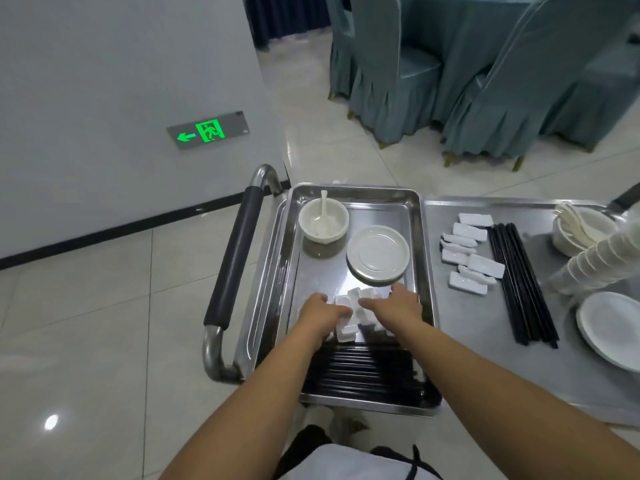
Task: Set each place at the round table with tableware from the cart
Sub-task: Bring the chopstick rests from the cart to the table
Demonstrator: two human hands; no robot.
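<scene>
A steel tray (424, 271) lies on the cart's left end. In it stand a white bowl (323, 221) with a spoon (325, 206), a white saucer (378, 253), a heap of white chopstick rests (360, 299) and a row of black chopsticks (363, 372) along the near side. My left hand (320, 315) and my right hand (398, 303) both lie on the heap of rests, fingers curled around some of them. How many each holds is hidden.
The cart top (485, 327) to the right bears more white rests (467, 254), black chopsticks (519, 282), a bowl of spoons (578, 230), stacked cups (599, 261) and plates (609, 327). The cart handle (235, 261) is at left. Covered chairs (391, 74) ring the table beyond.
</scene>
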